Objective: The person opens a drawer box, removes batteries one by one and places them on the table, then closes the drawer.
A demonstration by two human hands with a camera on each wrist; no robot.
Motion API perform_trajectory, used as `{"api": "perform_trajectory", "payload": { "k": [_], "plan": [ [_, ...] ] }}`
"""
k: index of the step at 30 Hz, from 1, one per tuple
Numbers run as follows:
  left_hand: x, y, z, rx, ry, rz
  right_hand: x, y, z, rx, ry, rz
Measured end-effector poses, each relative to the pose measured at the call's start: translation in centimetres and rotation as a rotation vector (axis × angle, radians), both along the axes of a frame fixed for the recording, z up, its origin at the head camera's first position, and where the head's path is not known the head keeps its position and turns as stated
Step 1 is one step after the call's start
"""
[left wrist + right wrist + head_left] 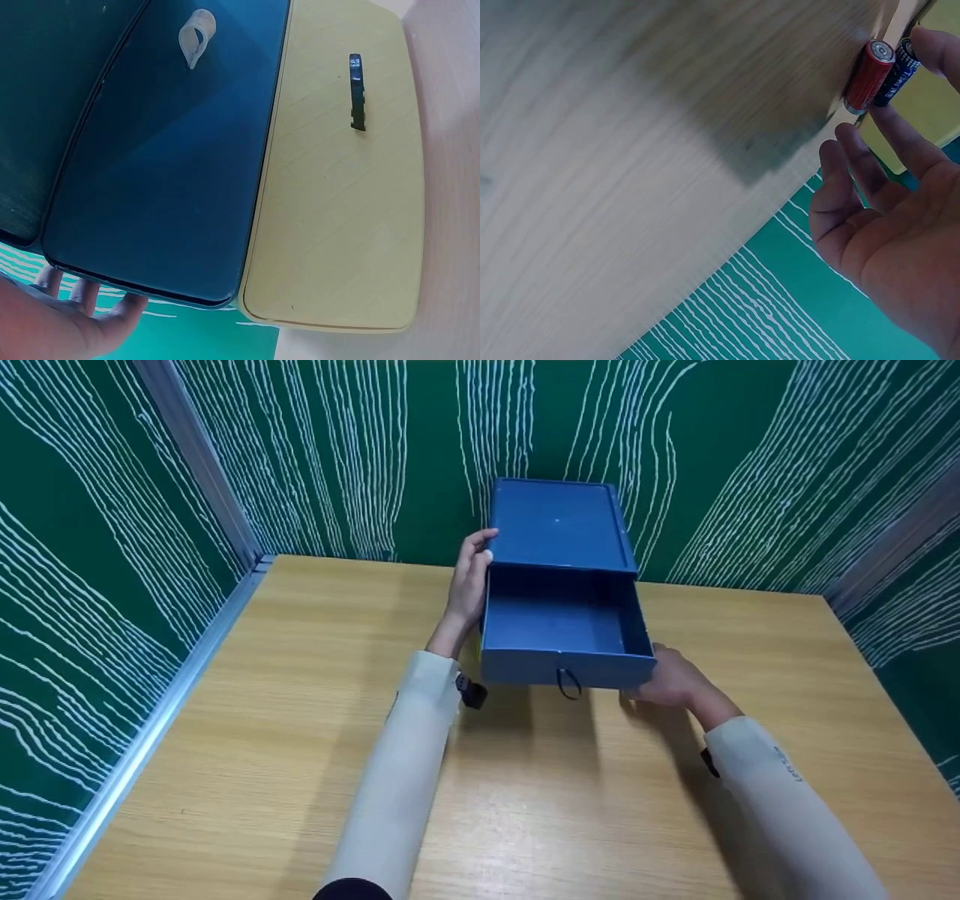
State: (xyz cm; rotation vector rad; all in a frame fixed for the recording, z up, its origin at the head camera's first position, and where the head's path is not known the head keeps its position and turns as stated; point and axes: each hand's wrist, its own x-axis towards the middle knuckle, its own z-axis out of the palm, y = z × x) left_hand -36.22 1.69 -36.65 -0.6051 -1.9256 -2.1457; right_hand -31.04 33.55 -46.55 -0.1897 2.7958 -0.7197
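Observation:
A blue drawer unit [556, 521] stands at the back of the table, its top drawer [559, 622] pulled out and bare inside. My left hand [471, 577] rests against the unit's left side. In the left wrist view, a blue drawer front [161, 165] with a white loop and a yellow drawer front [337, 202] with a black loop are closed. Partly behind the open drawer, my right hand [670, 679] is low on the right. In the right wrist view its thumb and index finger pinch a blue battery [897, 73]; a red battery [870, 76] is right beside it.
The open drawer, with a dark pull loop [568, 684], overhangs the wooden table [337, 735]. Green walls with white wavy lines [360, 450] stand behind and at both sides. A metal rail [150, 720] borders the table on the left.

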Motion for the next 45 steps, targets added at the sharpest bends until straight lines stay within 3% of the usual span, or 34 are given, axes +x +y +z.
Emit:
{"api": "perform_trajectory", "payload": {
  "k": [8,19,25,33,45],
  "plan": [
    [0.0,0.0,-0.1,0.011,0.015,-0.013,-0.1,0.1,-0.4,0.048,0.081,0.043],
    [0.0,-0.1,-0.1,0.009,-0.01,-0.02,-0.3,0.0,-0.9,0.06,0.07,0.006],
    [0.0,-0.1,-0.1,-0.002,-0.021,-0.017,-0.1,-0.1,-0.8,0.05,0.083,0.027],
    [0.0,0.0,-0.1,-0.013,-0.013,-0.005,0.4,0.0,0.1,0.023,0.103,0.017],
    [0.0,0.0,0.0,-0.008,-0.013,0.004,1.7,-0.7,2.5,-0.151,0.29,-0.094]
  ]
}}
